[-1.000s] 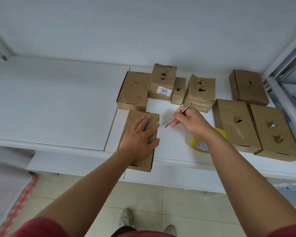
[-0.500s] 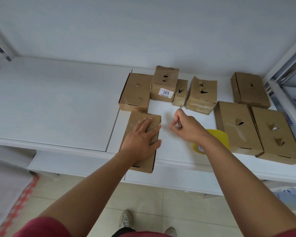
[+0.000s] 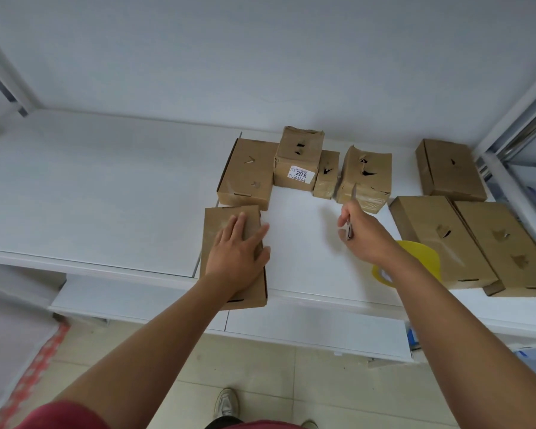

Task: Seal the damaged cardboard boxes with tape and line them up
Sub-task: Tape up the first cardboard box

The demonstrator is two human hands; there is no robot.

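My left hand lies flat, fingers straight, on a brown cardboard box at the shelf's front edge. My right hand grips a thin metal blade that points away from me toward a torn box. A yellow tape roll stands behind my right wrist, partly hidden. Further torn boxes stand behind: a flat one, a labelled one and a narrow one. Three flat boxes with holes sit at the right.
The white shelf stretches bare to the left, with a seam near the box under my left hand. A metal upright bounds the right side. Tiled floor and my shoes are below.
My right hand turned the blade from pointing down-left to pointing away, and shifted right toward the torn box. My left hand stayed flat on the front box.
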